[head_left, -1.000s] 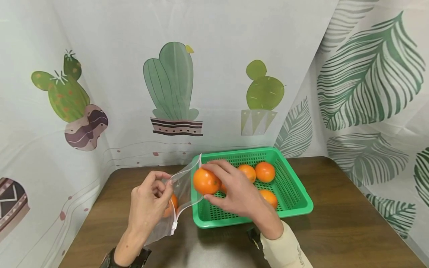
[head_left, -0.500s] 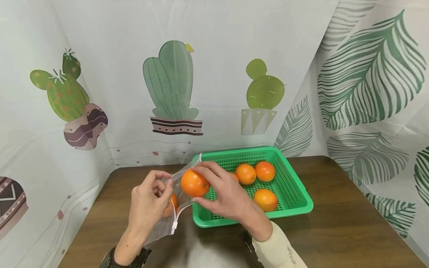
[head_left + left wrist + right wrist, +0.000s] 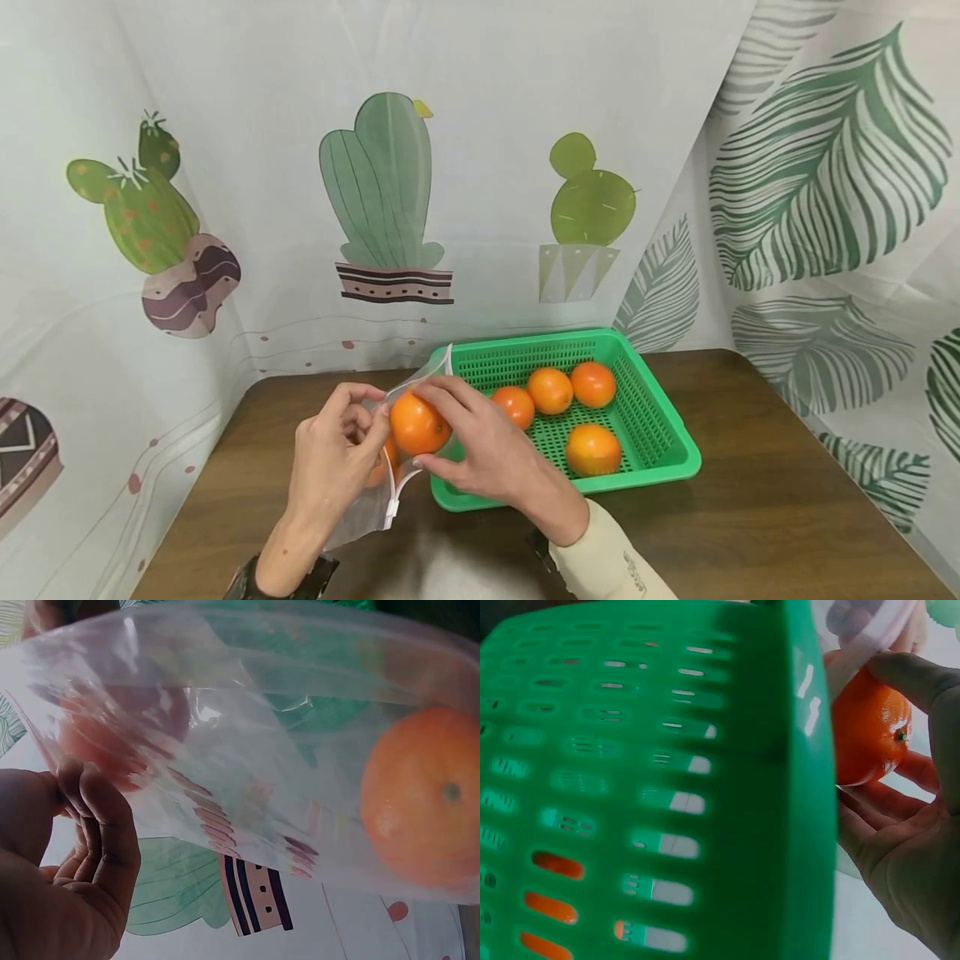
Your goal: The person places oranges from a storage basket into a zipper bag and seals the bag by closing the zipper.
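My left hand (image 3: 336,454) pinches the top edge of a clear zip bag (image 3: 360,518) between thumb and fingertips. A white slider shows on the bag's zip strip, low in the head view. One orange (image 3: 431,799) lies inside the bag, mostly behind my left hand in the head view. With my right hand (image 3: 487,442) I grip a second orange (image 3: 420,423) at the bag's open mouth, thumb below and fingers over the top. In the right wrist view, the bag's edge overlaps that held orange (image 3: 866,727).
A green plastic basket (image 3: 678,462) with slotted walls stands right of the bag on the brown wooden table (image 3: 780,483). Several oranges sit in it, including one orange (image 3: 594,450) near its front wall. A white cloth (image 3: 495,83) printed with cacti hangs behind the table.
My right hand has carried the orange leftward from over the basket to the bag's mouth. The left hand has stayed nearly still, holding the bag. Another orange in the basket has come into full view.
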Available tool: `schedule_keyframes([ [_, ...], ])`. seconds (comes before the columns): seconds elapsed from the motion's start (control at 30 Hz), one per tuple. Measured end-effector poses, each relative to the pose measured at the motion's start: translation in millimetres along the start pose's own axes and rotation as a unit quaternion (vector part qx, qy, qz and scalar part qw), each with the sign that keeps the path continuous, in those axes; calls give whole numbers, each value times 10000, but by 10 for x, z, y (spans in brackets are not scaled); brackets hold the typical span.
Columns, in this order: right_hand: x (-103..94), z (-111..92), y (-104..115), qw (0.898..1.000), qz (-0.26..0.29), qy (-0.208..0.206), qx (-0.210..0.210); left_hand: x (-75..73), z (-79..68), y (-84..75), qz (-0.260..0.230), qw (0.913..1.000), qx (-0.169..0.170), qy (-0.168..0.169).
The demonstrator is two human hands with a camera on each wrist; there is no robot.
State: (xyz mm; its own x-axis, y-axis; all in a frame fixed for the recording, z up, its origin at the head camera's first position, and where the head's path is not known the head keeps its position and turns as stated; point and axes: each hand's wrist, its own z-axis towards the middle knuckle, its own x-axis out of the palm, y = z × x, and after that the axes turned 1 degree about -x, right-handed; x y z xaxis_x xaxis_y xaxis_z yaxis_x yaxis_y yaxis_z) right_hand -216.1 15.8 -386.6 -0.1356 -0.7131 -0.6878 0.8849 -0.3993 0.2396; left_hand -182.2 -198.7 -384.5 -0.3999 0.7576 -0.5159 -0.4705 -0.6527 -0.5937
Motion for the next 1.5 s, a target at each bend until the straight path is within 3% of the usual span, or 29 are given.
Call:
schedule_keyframes([
  [0.4,70,-30,22,9992,-133,305,235,3,-4,-2,17,10000,34,46],
  [0.67,73,-34,29,9988,-75,383,295,16,-8,-20,-30,9994,333,53],
  [1.03,63,-41,39,9982,-198,471,311,23,7,-8,-9,9993,385,-9],
  [1.23,44,-18,20,9990,-249,314,178,16,9,-19,102,9994,324,13],
  [1.5,-2,-18,4,9979,-374,414,333,13,7,-26,120,9998,129,56],
])
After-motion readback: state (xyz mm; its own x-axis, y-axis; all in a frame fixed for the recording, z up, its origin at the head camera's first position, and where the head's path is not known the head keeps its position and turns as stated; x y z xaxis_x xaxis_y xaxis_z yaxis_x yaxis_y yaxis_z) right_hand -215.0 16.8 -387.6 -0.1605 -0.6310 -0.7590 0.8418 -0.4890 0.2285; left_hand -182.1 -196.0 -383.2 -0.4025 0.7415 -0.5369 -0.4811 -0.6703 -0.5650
